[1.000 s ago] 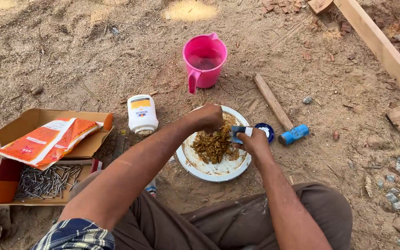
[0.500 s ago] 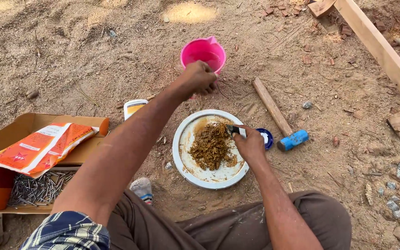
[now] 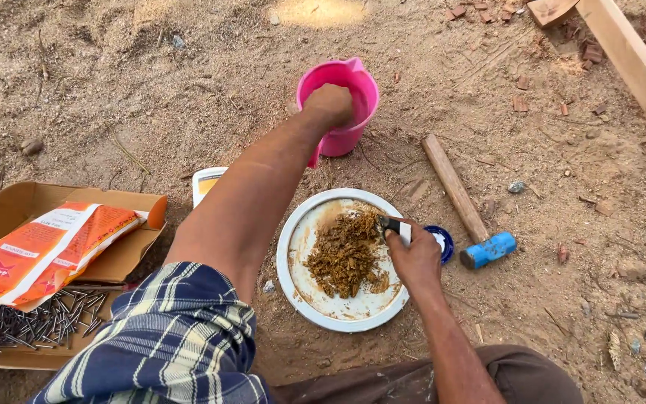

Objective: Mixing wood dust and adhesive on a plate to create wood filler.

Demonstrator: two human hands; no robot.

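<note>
Head cam looks down at a person crouched on sandy ground, both arms out in front. Their left hand (image 3: 330, 105) is reaching into the pink plastic mug (image 3: 342, 108), fingers curled down inside it, so can't tell if they're grasping anything in there. The right hand (image 3: 413, 258) is clenched around a small scraper tool (image 3: 392, 224), its tip pressed into the brown fibrous paste (image 3: 345, 254) piled on the white round plate (image 3: 334, 310), which sits on the dirt right in front of their knees. Just beside the plate on the right is a blue lid (image 3: 443, 241), then a hammer with a wooden handle and blue head (image 3: 472, 217). Off to the left there's a cardboard box (image 3: 16, 206) holding an orange packet (image 3: 46, 251) and loose nails (image 3: 39, 325), and a white bottle (image 3: 205, 183) peeks out behind the left forearm.
</note>
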